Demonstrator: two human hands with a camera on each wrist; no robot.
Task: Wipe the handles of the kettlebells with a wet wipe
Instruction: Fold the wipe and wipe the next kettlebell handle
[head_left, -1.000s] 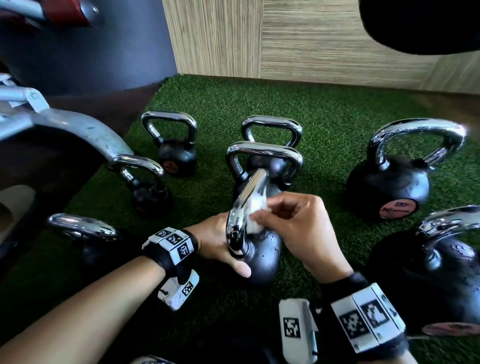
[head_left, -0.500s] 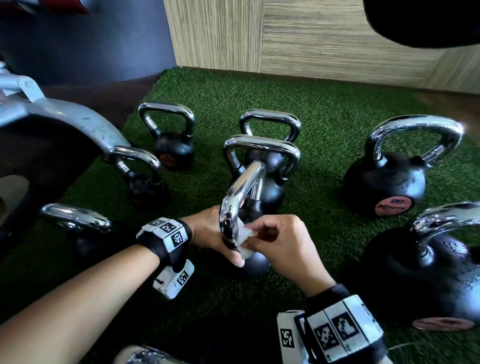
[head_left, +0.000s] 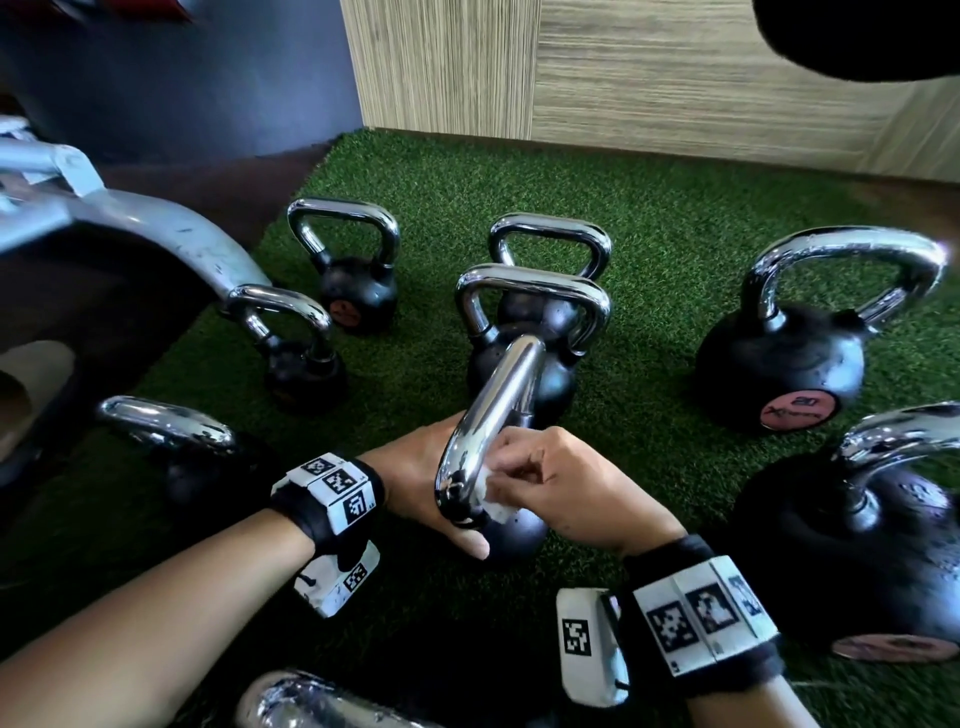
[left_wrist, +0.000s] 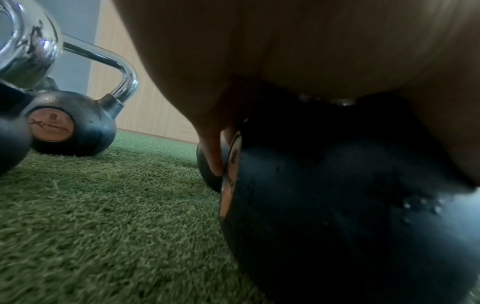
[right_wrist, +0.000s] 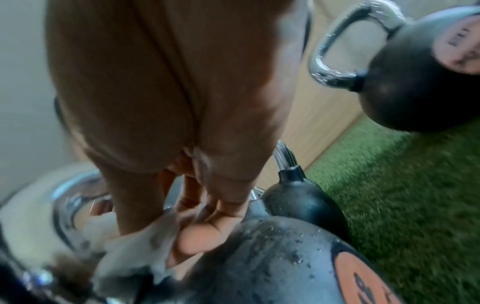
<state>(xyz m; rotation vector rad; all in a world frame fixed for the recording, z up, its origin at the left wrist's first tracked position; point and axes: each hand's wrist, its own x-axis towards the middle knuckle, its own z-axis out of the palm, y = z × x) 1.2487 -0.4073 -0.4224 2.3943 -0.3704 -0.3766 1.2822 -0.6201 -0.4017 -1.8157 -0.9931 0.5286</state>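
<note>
Kettlebell tilted on turf; left hand apparently cupping bell at 9 o'clock; right hand fingers pinching wet wipe against chrome handle.

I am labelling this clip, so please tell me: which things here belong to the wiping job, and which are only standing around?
In the job:
wet wipe, pinched by the right hand
tilted kettlebell, its chrome handle
left hand steadying it
other kettlebells

Standing around:
grey machine frame
green turf
wood-pattern wall
</note>
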